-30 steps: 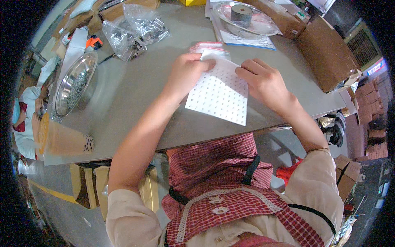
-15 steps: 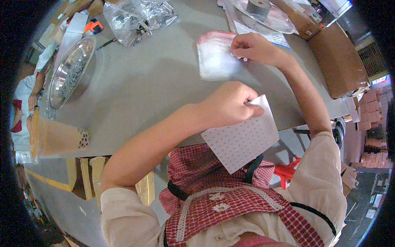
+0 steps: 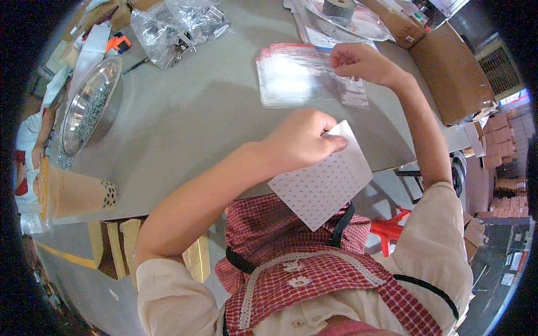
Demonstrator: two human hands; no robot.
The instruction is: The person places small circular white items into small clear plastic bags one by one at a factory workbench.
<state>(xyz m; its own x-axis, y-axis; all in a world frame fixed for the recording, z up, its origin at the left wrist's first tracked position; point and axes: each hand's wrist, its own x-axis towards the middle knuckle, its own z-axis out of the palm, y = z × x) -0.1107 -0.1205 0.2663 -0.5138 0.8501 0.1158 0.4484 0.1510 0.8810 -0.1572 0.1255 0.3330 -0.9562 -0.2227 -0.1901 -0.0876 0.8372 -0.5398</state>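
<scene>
Workbench [image 3: 185, 123]: grey, steel bowl [image 3: 109, 74] of small metal pieces at left
Left hand [image 3: 305, 140]: pinching a corner of the white label sheet [image 3: 325, 187]
Label sheet: tilted, over the bench's near edge
Right hand [image 3: 367, 64]: fingers curled above the zip bags [image 3: 291, 81]; cannot tell if gripping
Zip bags: clear, red-edged, overlapping

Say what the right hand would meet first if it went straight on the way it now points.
The right hand points left, so probably the clear bags on the table. Its height above them is unclear, so it might pass over without touching.
</scene>
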